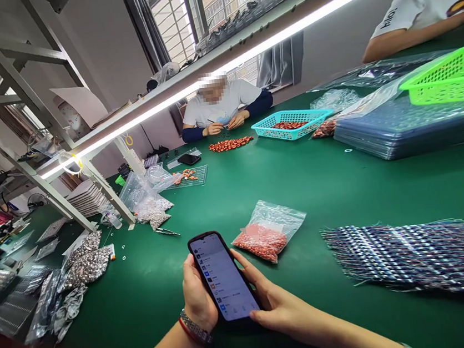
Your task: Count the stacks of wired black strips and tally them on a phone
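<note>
A dark smartphone (224,278) with a lit screen showing a list is held over the green table (325,185) near its front edge. My left hand (197,298) wraps its left side, a bracelet on the wrist. My right hand (271,298) cradles its right side, fingers curled under it. Just beyond the phone lies a clear bag of small red parts (266,234).
A flat bundle of thin wired strips (421,256) lies to the right. Bags of silvery parts (79,267) sit left. Far across, a person works by a teal basket (291,123) and loose red parts (231,144). Stacked trays (411,128) and a green basket (451,79) stand right.
</note>
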